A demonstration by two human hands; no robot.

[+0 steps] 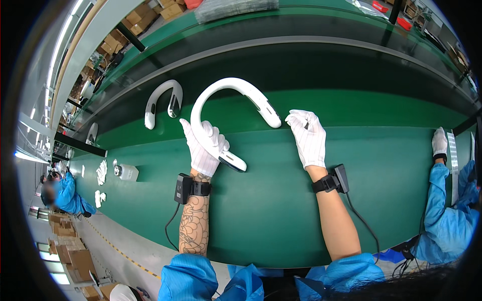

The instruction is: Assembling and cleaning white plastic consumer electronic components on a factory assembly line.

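Note:
A white U-shaped neck fan (198, 112) with dark glossy inserts near both ends is held up over the green bench by my left hand (202, 153). The gloved fingers wrap round its left limb, and the other end curves over toward the right. My right hand (309, 138), also in a white glove, is raised just right of that free end, apart from it. Its fingers are drawn together in a pinch; a small dark spot shows among them, too small to name. Another white neck fan (152, 103) lies farther back, to the left of the held one.
On the left of the green bench (271, 210) are a translucent bottle (129, 173), white gloves (102, 172) and a third white curved piece (92, 134). A co-worker's gloved hand (440, 142) rests at the right end. Another person (70, 194) sits far left.

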